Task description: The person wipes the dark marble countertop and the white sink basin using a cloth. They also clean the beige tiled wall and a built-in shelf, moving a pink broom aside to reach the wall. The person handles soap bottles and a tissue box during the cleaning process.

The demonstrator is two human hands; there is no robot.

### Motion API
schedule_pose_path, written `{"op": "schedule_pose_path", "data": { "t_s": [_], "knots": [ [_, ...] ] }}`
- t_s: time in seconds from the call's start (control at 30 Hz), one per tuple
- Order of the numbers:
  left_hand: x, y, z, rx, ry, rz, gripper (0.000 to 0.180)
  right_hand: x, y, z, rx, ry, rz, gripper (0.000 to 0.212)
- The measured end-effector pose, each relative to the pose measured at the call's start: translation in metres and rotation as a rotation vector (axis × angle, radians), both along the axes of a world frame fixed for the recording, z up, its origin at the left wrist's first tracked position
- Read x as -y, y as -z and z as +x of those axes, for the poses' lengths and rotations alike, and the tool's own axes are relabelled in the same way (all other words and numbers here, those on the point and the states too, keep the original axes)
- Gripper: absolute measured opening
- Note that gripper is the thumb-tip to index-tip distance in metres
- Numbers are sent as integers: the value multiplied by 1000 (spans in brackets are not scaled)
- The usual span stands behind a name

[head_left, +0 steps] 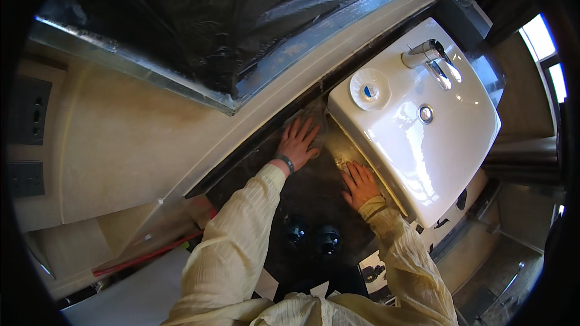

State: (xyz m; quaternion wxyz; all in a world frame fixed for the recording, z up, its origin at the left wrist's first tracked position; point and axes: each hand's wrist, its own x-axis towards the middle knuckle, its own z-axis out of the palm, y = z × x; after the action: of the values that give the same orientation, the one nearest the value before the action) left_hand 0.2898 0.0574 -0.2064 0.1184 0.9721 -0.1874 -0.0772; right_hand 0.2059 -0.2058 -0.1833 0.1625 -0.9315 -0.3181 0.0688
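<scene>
My left hand (296, 145) lies flat with spread fingers on a dark, glossy countertop (308, 190), close to the wall edge. A greyish, see-through film or cloth (318, 122) shows by its fingertips; I cannot make out which. My right hand (361, 185) rests low against the side of a white washbasin (396, 163), fingers stretched forward. Under or just before its fingertips is a small crumpled, pale, shiny piece (341, 162), its kind unclear. A dark band (284, 164) circles the left wrist. Both sleeves are pale yellow.
On the basin stand a chrome tap (423, 54) and a scalloped white dish (370, 89) with a small blue-marked item. Beyond runs a ledge below black plastic sheeting (181, 18). Two dark round objects (328, 238) show between my forearms. Dark wall sockets (27, 111) sit at left.
</scene>
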Motion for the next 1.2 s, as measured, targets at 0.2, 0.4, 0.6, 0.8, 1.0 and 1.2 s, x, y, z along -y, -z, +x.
{"op": "schedule_pose_path", "data": {
  "t_s": [0.2, 0.4, 0.6, 0.8, 1.0, 1.2],
  "knots": [
    [-84, -7, -91, -23, -105, 17, 67, -3, -3, 2, 32, -10, 1, 61],
    [-144, -8, -190, -68, -384, 136, 69, -3, -1, 0, 53, 4, -5, 60],
    [-140, 4, -223, -178, -760, 275, 73, -4, 0, 0, 52, 2, -17, 59],
    [-58, -14, -146, -158, -381, 118, 72, -3, 0, 0, 44, 5, -6, 61],
    [-2, -16, -49, -67, 78, -36, 61, -2, -4, 1, 31, 8, 28, 64],
    [12, -14, -23, 134, 61, -117, 29, 2, -6, 4, 30, 16, 101, 62]
  ]
}}
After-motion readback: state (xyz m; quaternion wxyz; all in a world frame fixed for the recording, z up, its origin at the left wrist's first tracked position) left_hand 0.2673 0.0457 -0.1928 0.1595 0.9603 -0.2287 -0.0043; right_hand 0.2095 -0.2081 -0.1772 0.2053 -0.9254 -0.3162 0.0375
